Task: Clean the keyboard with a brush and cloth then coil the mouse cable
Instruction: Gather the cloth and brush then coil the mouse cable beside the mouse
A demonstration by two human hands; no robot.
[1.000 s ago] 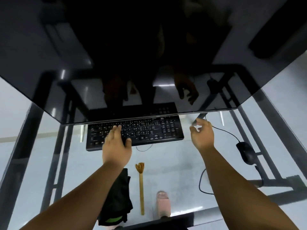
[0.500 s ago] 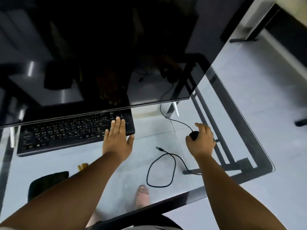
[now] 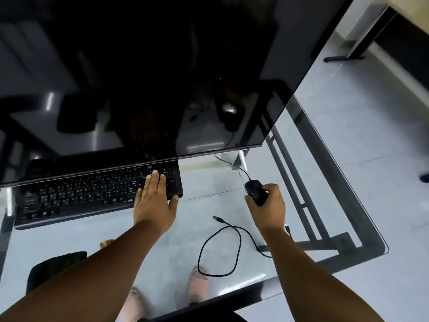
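A black keyboard [image 3: 76, 196] lies on the glass desk under the monitor's lower edge. My left hand [image 3: 154, 203] rests flat on its right end, fingers together and holding nothing. My right hand [image 3: 267, 205] is closed around the black mouse [image 3: 254, 191] to the right of the keyboard. The mouse cable [image 3: 218, 249] loops loosely on the glass near the front edge, its USB plug [image 3: 218, 219] lying free. A dark cloth [image 3: 53, 267] sits at the near left. Only the bristle tip of the wooden brush [image 3: 105, 243] shows beside my left forearm.
A large dark monitor [image 3: 139, 73] overhangs the back of the glass desk [image 3: 343, 217]. The desk's right corner and front edge are close to the mouse. A second cable [image 3: 228, 162] runs back from the mouse. Feet in slippers show through the glass below.
The view has swung right. My right hand came down onto the mouse and closed around it. My left hand slid along to the keyboard's right end.
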